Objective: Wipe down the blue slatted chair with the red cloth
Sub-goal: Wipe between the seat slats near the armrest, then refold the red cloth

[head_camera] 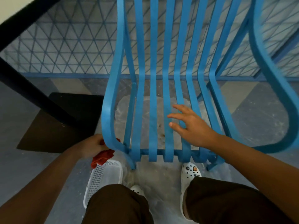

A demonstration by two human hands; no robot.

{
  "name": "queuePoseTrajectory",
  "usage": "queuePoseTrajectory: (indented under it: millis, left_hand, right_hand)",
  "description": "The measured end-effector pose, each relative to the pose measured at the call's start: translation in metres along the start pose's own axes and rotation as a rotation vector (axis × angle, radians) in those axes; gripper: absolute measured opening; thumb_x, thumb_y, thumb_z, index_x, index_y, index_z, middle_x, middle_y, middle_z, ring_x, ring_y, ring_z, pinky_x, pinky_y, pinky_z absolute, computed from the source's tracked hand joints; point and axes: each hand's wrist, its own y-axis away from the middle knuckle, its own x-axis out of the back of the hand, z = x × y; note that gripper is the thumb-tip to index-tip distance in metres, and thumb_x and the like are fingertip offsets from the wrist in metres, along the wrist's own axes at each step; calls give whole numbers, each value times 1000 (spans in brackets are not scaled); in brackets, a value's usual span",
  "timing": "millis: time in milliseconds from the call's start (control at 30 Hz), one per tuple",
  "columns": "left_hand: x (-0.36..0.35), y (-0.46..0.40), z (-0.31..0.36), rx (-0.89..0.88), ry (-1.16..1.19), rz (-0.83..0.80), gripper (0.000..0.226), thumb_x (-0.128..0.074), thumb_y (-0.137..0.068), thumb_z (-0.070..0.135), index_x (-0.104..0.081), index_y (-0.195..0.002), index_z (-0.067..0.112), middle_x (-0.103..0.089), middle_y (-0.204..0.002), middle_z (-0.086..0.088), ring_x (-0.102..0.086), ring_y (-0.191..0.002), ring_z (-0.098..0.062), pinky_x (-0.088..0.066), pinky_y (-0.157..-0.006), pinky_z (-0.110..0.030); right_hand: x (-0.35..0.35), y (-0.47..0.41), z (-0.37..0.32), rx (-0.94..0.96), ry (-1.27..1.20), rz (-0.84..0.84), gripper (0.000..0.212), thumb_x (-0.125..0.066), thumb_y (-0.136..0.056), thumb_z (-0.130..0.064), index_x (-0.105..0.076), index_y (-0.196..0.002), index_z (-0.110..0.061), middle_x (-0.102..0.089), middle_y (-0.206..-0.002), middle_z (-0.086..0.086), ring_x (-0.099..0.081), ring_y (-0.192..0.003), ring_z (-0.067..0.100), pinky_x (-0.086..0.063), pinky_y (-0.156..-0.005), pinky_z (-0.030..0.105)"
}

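The chair [153, 97] stands on the floor [40, 167] right in front of the person, its blue slats running from the high back down over the seat to a cross bar at the front edge. Its curved left arm [108, 110] bends down to the front left corner of the seat; the right arm [278, 102] loops wide at the other side.

The left hand [93, 147] is at that front left corner, just outside the arm's lower bend, fingers curled round the cloth [103, 156]. The red cloth is bunched: part shows against the inner side of the arm, the rest hangs below the hand over the basket [103, 177].

The right hand [188, 125] lies over the seat slats towards the front right, fingers spread and straight, holding nothing. Whether the palm presses the slats or hangs just over them cannot be told.

A white mesh basket sits on the floor at the front left leg, partly hidden by the person's left knee. The person wears brown trousers and white clogs [191, 173]; the right clog carries small charms, one a round black button with a white "m", one an orange ghost figure. A third, at the trouser hem, is too small to read.

Behind the chair a blue lattice fence [68, 46] runs along the floor. A dark post [32, 94] slants down to a dark mat [61, 123] left of the chair.
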Motion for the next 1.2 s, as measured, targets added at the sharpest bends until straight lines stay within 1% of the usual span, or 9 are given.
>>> queuePoseTrajectory:
  millis: [133, 300, 400, 533, 700, 767, 867, 933, 1200]
  left_hand:
    - [-3, 41, 13, 8, -20, 100, 19, -54, -100, 26, -64, -114, 34, -76, -103, 2, -72, -99, -17, -57, -92, -41]
    - [1, 93, 55, -55, 255, 401, 18, -39, -108, 25, -55, -113, 30, -75, -77, -7, -72, -55, -12, -56, -45, -29]
    - [6, 118, 76, -106, 399, 622, 18, -41, -106, 29, -51, -120, 28, -65, -95, -10, -72, -53, -14, -54, -49, -31]
    - [0, 145, 100, -174, 438, 740, 20, -44, -101, 29, -60, -95, 40, -65, -109, -16, -69, -80, -30, -55, -69, -39]
    - [-24, 164, 129, -305, 422, 610, 9, -50, -102, 17, -51, -111, 14, -73, -85, -9, -72, -54, -15, -58, -43, -33]
    - [-38, 171, 140, -350, 439, 492, 16, -54, -101, 16, -50, -115, 11, -75, -89, -15, -75, -61, -27, -62, -51, -45]
    - [-55, 178, 153, -414, 375, 370, 16, -57, -99, 13, -50, -111, 5, -75, -90, -14, -75, -70, -37, -61, -51, -39]
    - [-65, 179, 156, -450, 320, 311, 19, -60, -97, 12, -52, -110, 0, -72, -102, -22, -73, -87, -42, -62, -64, -41]
    - [-72, 165, 115, -443, 270, 117, 28, -66, -93, 8, -66, -120, 17, -70, -119, -5, -72, -105, -22, -62, -84, -39]
  right_hand:
    - [15, 34, -7, 1, -5, -2, 40, -57, -100, -42, -59, -139, -30, -29, -164, -8, -21, -152, 10, -20, -122, 30]
    - [21, 65, -23, 1, -74, 17, 40, -59, -99, -44, -56, -138, -39, -32, -161, -15, -27, -149, 4, -24, -121, 29]
    - [24, 75, -38, 12, -138, 35, 40, -60, -98, -43, -57, -137, -39, -36, -159, -17, -29, -147, -1, -26, -121, 29]
    - [33, 88, -73, -3, -263, 46, 40, -62, -97, -41, -57, -137, -42, -40, -153, -24, -31, -140, -13, -24, -113, 13]
    - [42, 103, -124, -11, -410, 23, 50, -63, -94, -48, -48, -142, -48, -45, -149, -28, -42, -135, -11, -36, -111, 21]
    - [44, 108, -142, -18, -500, -14, 56, -64, -93, -49, -43, -146, -48, -45, -149, -28, -52, -128, -8, -46, -108, 24]
    - [47, 112, -161, -28, -615, -34, 63, -65, -93, -46, -40, -150, -45, -48, -146, -23, -70, -106, 8, -55, -99, 27]
    - [48, 113, -170, -36, -687, -30, 66, -67, -88, -50, -43, -149, -42, -52, -144, -18, -70, -109, 9, -57, -98, 33]
    - [10, 100, -165, -224, -831, 26, 29, -74, -93, -25, -62, -118, -20, -75, -106, 8, -76, -90, 22, -63, -85, 39]
